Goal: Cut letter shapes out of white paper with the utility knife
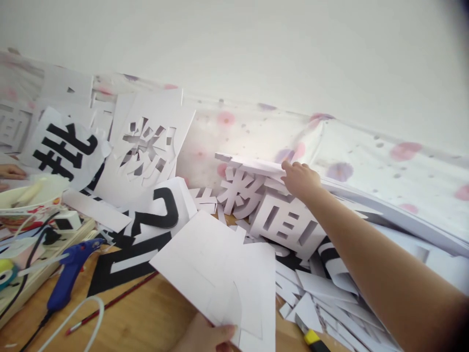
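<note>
My left hand point(208, 335) is closed on the lower edge of a white foam board piece point(216, 274), its thumb lying on top. Faint pencil lines show on that piece, and its outline is notched at the upper right. Reaching far forward, my right hand point(301, 180) has its fingers curled over the edge of a long white board point(256, 165) near the wall. Just below that hand, cut-out white characters point(286, 222) lean in the pile. Any contact of the fingers beneath the board is hidden.
A blue glue gun point(68, 278), a red pencil-like stick point(113, 303) and a yellow-black cutter point(311, 337) lie on the wooden table point(146, 327). White scraps point(337, 298) crowd the right. Stencil boards point(146, 142) stand at the back. Another person's hand point(10, 172) shows at the left edge.
</note>
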`<state>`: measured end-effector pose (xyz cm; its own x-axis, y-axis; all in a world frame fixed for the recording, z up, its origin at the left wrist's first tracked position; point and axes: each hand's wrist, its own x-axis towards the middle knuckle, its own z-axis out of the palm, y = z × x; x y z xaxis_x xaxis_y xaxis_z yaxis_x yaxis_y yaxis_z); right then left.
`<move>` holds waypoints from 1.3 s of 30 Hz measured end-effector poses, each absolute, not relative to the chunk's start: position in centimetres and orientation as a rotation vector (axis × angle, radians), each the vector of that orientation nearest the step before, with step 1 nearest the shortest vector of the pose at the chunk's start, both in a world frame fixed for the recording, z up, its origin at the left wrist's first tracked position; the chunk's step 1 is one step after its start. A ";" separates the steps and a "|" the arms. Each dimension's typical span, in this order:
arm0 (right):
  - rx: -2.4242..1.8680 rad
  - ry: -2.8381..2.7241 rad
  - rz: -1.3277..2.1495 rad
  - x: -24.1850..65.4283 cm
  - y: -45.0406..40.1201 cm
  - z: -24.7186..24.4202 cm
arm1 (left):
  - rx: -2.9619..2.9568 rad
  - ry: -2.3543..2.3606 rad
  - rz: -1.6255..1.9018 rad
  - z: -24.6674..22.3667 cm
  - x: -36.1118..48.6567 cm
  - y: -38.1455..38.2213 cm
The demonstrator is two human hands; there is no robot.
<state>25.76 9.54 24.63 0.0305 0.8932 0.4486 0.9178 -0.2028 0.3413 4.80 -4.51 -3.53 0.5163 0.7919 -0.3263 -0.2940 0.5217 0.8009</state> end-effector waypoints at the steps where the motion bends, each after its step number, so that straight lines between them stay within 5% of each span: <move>1: -2.201 -1.976 -0.936 25.8 9.7 24.5 | 0.757 0.769 0.729 -3.3 4.8 -4.6; 18: -1.623 -2.257 -0.988 13.5 10.2 22.5 | 0.782 0.716 0.759 -2.2 4.3 -5.0; 31: -2.336 -1.955 -0.756 26.9 7.5 25.1 | 0.780 0.734 0.738 -2.4 4.5 -4.8; 39: -2.409 -1.980 -0.855 24.7 8.8 25.6 | 0.768 0.688 0.745 -1.9 4.5 -4.8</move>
